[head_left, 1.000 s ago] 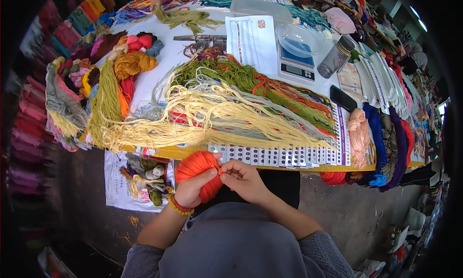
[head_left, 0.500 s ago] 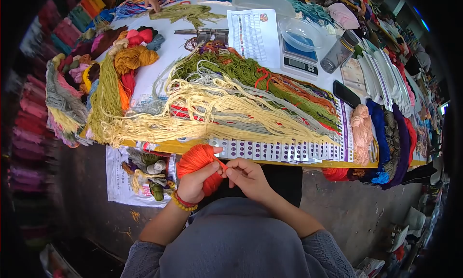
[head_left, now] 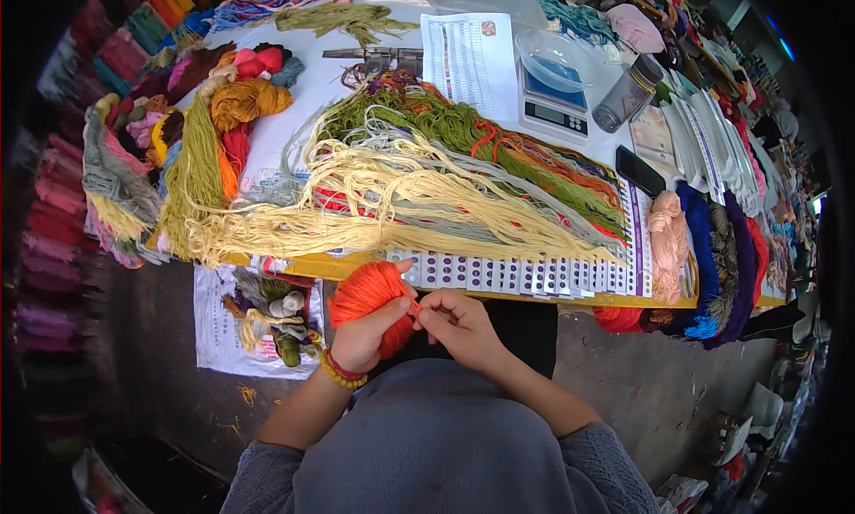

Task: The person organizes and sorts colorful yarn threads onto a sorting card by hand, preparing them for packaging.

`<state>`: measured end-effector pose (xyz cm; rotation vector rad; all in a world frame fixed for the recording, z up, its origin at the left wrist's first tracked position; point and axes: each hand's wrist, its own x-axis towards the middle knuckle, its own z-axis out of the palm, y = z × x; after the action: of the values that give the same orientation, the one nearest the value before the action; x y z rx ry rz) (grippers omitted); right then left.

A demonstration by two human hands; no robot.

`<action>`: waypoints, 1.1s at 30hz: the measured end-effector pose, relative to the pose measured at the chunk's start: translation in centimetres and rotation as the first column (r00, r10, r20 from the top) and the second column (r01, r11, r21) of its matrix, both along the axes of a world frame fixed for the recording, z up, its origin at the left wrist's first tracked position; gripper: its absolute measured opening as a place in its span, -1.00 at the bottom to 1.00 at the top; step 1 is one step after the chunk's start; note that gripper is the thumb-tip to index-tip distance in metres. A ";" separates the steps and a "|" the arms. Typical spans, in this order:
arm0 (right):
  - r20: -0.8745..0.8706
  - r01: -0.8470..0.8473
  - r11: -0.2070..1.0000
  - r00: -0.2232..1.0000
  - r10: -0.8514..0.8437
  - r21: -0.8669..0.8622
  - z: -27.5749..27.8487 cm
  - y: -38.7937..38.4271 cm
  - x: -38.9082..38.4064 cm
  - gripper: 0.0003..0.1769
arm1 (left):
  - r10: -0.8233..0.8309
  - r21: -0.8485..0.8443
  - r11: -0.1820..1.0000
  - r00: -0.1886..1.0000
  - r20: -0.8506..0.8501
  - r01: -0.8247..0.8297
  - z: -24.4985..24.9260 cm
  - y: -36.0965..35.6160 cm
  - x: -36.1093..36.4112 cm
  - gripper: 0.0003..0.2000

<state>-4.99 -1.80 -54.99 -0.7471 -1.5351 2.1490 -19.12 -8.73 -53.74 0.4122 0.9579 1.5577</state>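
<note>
An orange-red skein of thread (head_left: pixel 367 293) is wrapped by my left hand (head_left: pixel 367 336), its thumb pressed over the near side. My right hand (head_left: pixel 456 325) pinches a strand at the skein's right side, close to the left fingertips. Both hands are in front of my body, just below the table's near edge. Beyond them, long cream threads (head_left: pixel 419 193) lie spread across the table over grey, green and rust threads (head_left: pixel 525 180). Under the cream threads shows a row of white cards with purple dots (head_left: pixel 499 278).
A digital scale (head_left: pixel 554 113) bears a clear plastic tub (head_left: pixel 559 60). Near it are a printed sheet (head_left: pixel 468 60), a dark jar (head_left: pixel 628 95) and a phone (head_left: pixel 639 172). Coloured skeins (head_left: pixel 249 104) pile up at left; more hang at right. A bag (head_left: pixel 214 327) holding thread bundles lies below.
Another person's hand at the top of the table has gone out of view. My hands stay at the skein, with only slight finger movement.
</note>
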 end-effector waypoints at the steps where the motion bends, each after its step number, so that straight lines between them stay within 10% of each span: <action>1: -0.014 0.007 1.000 1.000 -0.008 -0.023 0.0 0.0 0.0 -0.88 | 0.001 0.000 1.000 1.000 -0.001 -0.001 0.0 0.0 0.0 -0.55; 21: -0.010 0.020 0.999 1.000 -0.020 0.040 0.0 -0.4 0.0 -0.91 | -0.011 -0.010 1.000 0.975 -0.223 0.009 -0.6 -0.1 -0.3 -0.61; 33: 0.043 -0.018 0.997 0.999 0.015 0.073 -0.3 -0.2 0.4 -0.85 | -0.026 -0.002 1.000 0.998 -0.060 0.026 -0.5 0.0 0.1 -0.61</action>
<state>-4.59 -2.01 -55.28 -0.7623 -1.6372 2.0887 -19.01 -8.77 -54.24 0.4710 0.9962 1.5282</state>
